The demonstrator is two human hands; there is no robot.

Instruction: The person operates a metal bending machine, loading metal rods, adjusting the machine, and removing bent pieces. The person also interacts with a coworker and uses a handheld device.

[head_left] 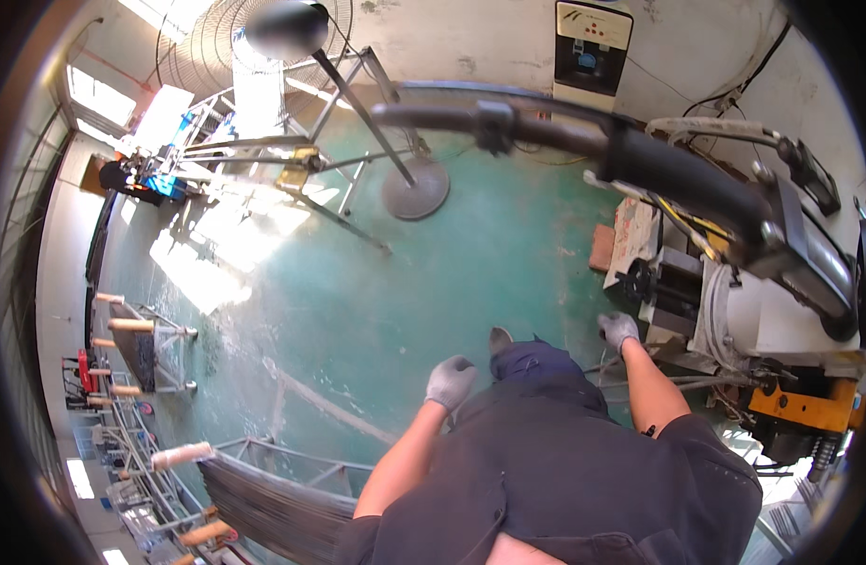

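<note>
My left hand [450, 380] wears a grey knit glove and hangs in front of me over the green floor [395, 292], fingers curled loosely, holding nothing that I can see. My right hand [618, 329], also in a grey glove, reaches toward the base of a metal bending machine [734, 301] and the thin steel rods [678, 381] lying at its foot. Whether it grips a rod is hidden. A long black lever arm [583, 137] of the machine stretches overhead from right to left.
A rack of stacked steel rods [263, 499] with wooden pegs stands at lower left. A pedestal fan [416, 188] and metal frames [291, 160] are at the back. A water dispenser [591, 47] stands by the wall. An orange machine part [800, 405] sits at right.
</note>
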